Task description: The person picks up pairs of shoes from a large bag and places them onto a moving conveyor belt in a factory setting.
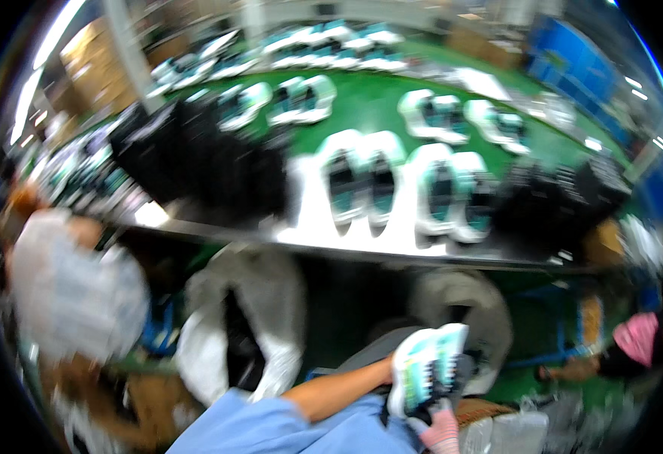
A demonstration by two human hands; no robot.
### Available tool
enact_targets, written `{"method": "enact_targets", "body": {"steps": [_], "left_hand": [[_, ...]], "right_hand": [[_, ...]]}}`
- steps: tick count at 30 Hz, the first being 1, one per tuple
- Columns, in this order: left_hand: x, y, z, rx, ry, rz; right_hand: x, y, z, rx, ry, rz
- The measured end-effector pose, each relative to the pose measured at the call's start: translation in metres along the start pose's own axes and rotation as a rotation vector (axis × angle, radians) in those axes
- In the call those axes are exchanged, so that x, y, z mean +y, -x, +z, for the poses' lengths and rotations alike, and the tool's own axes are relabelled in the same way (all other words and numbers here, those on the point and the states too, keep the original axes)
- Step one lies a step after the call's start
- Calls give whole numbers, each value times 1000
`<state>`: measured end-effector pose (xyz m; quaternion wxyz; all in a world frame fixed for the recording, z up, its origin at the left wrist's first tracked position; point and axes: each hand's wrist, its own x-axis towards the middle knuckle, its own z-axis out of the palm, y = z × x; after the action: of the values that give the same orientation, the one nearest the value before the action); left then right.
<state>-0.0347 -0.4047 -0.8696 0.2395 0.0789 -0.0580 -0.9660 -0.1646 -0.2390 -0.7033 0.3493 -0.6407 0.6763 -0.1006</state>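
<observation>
A pair of white, mint and black sneakers (430, 369) is held up in front of me, below the table's near edge. My left hand (387, 371) reaches them from the left and is closed on their side, its fingers mostly hidden behind the shoes. From below, my right hand (442, 433), in pink striped fabric, meets their lower end; its fingers are blurred and partly covered. Two similar pairs, a left pair (360, 181) and a right pair (452, 193), stand on the brightly lit part of the table ahead.
Black stacked boxes or trays (203, 163) stand at the table's left, more black stacks (566, 193) at its right. Several sneaker pairs line the green surface (369, 98) beyond. White-covered seats (244, 318) stand below the edge. Other people are at the far left and right.
</observation>
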Motion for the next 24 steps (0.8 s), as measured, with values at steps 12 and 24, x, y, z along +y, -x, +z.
{"method": "enact_targets", "body": {"steps": [12,24], "left_hand": [[21,49,68,376,-116,-22],[28,88,47,417,-141,228]], "right_hand": [[19,-18,-6,-59,-134,-268],[3,-46,4,-84,-82,-406]]}}
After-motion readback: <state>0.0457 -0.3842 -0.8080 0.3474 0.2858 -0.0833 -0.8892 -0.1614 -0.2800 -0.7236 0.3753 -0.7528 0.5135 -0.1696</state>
